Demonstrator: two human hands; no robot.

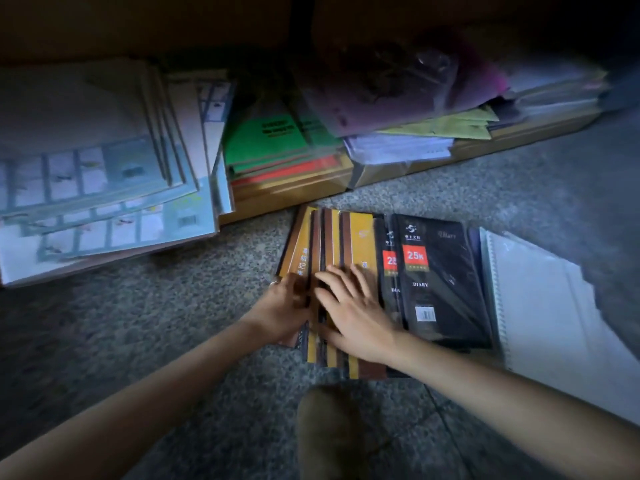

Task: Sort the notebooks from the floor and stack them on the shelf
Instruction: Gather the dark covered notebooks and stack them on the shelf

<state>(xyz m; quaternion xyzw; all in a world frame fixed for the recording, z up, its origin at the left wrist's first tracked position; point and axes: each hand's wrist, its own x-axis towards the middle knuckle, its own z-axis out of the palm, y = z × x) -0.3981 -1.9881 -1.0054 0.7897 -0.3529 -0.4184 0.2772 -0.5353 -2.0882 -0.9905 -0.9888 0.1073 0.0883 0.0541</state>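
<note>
Several yellow-and-brown notebooks [360, 237] lie fanned out on the speckled floor [173, 306] in the middle of the view. My left hand [284, 308] grips their left edge, fingers curled around it, with a ring on one finger. Flat on top of them lies my right hand [349, 311], its fingers spread and straight. Just right of them are two black wrapped diaries [440, 271] with red "25K" labels, partly overlapping. A white spiral-bound notebook [540, 306] lies further right.
A low wooden shelf board [294, 195] at the back carries green and red booklets [270, 140], yellow and purple papers [450, 123] in plastic. A big pile of pale blue pads [97, 188] sits at left. My knee [329, 434] shows at bottom centre.
</note>
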